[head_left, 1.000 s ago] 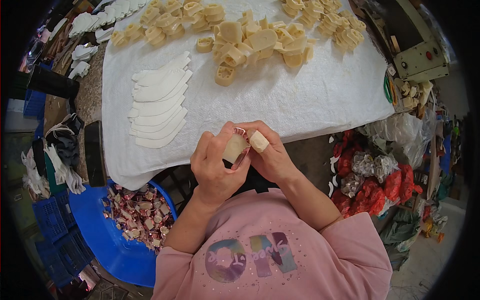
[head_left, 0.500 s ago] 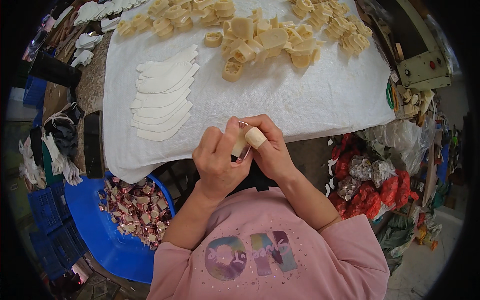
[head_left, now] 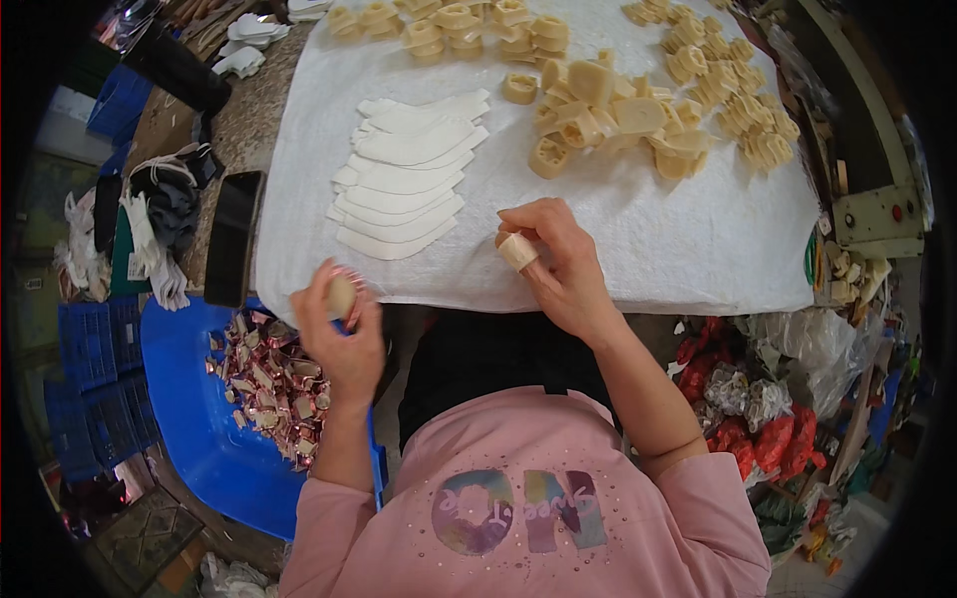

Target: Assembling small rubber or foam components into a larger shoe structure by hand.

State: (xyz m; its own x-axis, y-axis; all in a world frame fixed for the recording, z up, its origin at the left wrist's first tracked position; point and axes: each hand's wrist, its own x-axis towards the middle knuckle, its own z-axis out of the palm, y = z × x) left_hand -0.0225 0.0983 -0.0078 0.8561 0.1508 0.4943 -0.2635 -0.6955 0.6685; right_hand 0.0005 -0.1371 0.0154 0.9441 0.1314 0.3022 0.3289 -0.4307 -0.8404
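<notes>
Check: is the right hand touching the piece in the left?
Apart. The head view shows white cloth between the right hand and the piece in the left hand.

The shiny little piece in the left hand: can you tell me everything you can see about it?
The shiny little piece has a smooth, cream-coloured, rounded face, with glossy pinkish-red material, perhaps foil or shiny plastic, along its edge. It is tilted, and held up in the grip of the left hand, whose fingers and thumb touch it and hide parts of it. In the picture, it appears against the near edge of the white cloth. Its back can't be seen.
</notes>
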